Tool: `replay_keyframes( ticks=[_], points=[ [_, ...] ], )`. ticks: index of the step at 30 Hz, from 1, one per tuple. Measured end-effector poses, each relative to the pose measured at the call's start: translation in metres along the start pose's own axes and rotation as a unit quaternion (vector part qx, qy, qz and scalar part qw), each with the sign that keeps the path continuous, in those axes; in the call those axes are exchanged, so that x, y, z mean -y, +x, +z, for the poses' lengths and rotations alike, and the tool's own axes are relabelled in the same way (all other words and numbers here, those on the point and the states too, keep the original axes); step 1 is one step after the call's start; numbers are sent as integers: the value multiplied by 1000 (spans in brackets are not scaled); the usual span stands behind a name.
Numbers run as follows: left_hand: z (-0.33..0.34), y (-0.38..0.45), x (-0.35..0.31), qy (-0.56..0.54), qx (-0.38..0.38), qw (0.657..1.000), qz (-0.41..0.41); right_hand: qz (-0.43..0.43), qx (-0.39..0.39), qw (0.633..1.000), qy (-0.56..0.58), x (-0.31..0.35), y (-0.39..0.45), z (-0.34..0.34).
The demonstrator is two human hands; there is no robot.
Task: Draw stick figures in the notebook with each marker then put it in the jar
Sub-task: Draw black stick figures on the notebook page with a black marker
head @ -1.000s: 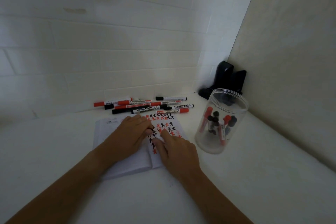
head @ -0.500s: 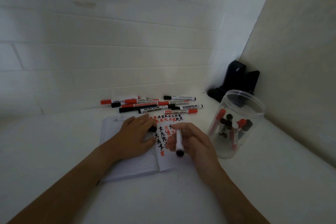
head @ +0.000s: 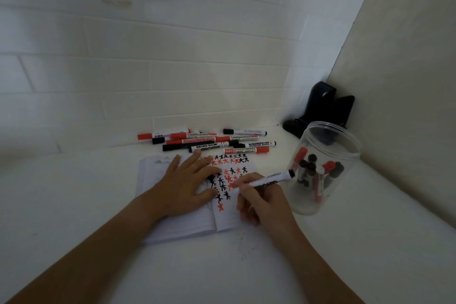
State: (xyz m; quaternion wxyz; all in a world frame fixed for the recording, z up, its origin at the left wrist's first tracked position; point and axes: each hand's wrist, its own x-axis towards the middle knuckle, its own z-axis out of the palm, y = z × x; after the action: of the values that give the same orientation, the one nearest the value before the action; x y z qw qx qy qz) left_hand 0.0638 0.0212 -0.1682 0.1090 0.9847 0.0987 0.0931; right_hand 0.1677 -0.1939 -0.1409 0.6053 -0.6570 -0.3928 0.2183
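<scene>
Your left hand [head: 188,186]: flat, fingers spread, palm down. Your right hand [head: 262,201]: fingers curled in a writing grip.

"WHITEBOARD MARKER" — black-capped marker [head: 258,144], "WhiteBoard" — red marker [head: 246,150]

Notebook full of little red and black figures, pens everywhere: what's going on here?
A person is drawing stick figures in an open notebook on a white table. The left hand lies flat on the page to hold it down. The right hand holds a black marker with its tip down on the page of figures. More red and black markers lie in a pile behind the notebook, and several used ones stand in a clear jar to the right.
</scene>
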Motion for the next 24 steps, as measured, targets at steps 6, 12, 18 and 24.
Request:
replay_keyframes(
  ticks=[6,12,18,24],
  points=[
    [0,0,-1,0,-8,1000,3,1,-50,998,-43,-8,3,3],
    [-1,1,-1,-13,-6,1000,0,9,-73,993,-88,-11,2,1],
    [-1,3,-1,-24,-1,1000,-13,13,-49,994,-96,-11,3,3],
    [0,5,0,-40,-3,999,-19,13,-27,995,-96,-11,2,3]
  ],
)
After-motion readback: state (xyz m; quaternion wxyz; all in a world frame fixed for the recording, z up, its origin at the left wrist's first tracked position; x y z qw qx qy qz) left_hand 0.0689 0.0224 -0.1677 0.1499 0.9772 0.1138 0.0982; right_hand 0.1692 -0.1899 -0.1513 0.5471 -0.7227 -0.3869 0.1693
